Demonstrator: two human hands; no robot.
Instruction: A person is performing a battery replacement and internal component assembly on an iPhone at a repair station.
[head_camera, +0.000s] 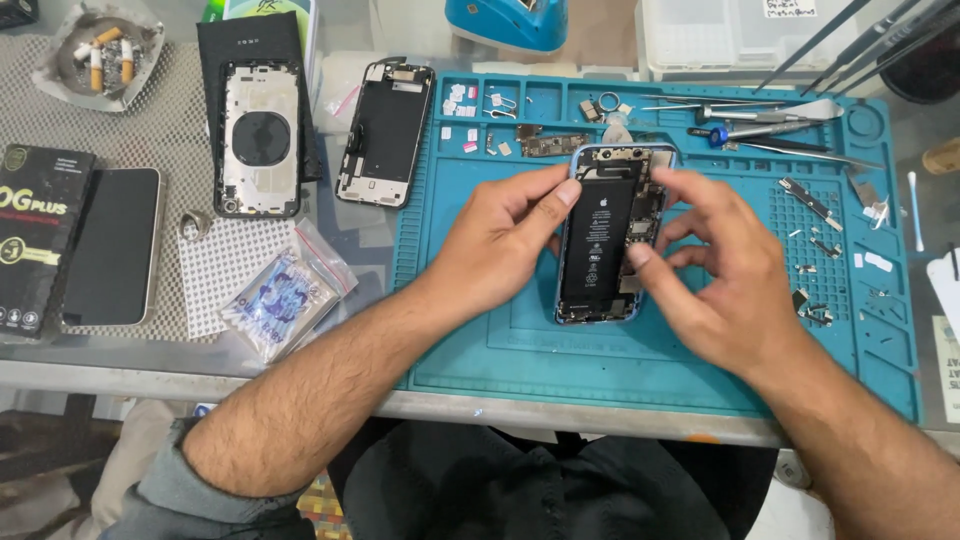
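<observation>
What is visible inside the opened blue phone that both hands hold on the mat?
Inside the opened phone a long black battery fills the left part, with small metal parts along the top and right. The right hand covers part of the right side.

An opened blue phone (608, 235), black battery showing, lies on a teal repair mat (480, 340). The left hand (500, 240) holds the phone's left edge, thumb on the battery's upper corner. The right hand (725, 275) rests on the phone's right side, fingertips over the circuit board. Beyond the phone, at the mat's far edge, lie tweezers and a blue-handled screwdriver (750, 130). Left of the mat lie two stripped phone frames (320, 135), a bag of cotton swabs (285, 300) and an ashtray (100, 55).
</observation>
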